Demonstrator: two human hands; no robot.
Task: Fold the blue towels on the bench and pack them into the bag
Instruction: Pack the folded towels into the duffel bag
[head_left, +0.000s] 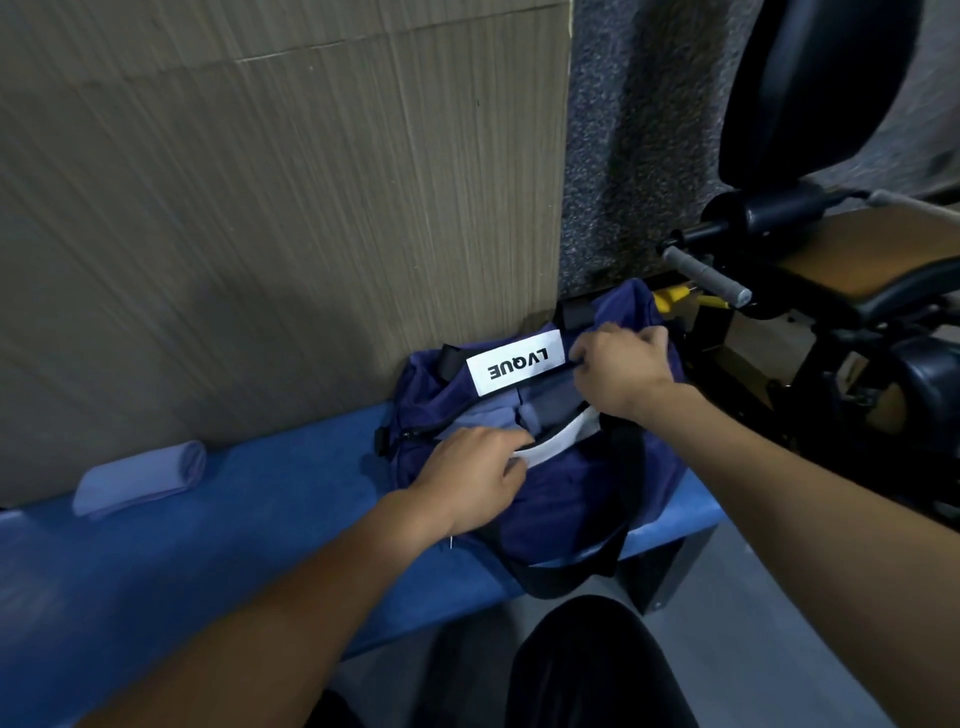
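A navy duffel bag (571, 493) with a white "LVQUE" label lies on the blue bench (249, 519) against the wall. Its top is open and light blue towels (488, 418) show inside. My left hand (467, 475) rests on the near edge of the opening, fingers curled over the white lining. My right hand (621, 371) grips the far edge of the opening beside the label. One folded light blue towel (137, 478) lies on the bench at the left, apart from the bag.
A wood-grain wall panel (285, 208) stands right behind the bench. Black exercise equipment with a grey-grip handle (706, 275) and tan pad (857, 249) crowds the right side. My dark-clothed knee (587, 670) is below the bench edge.
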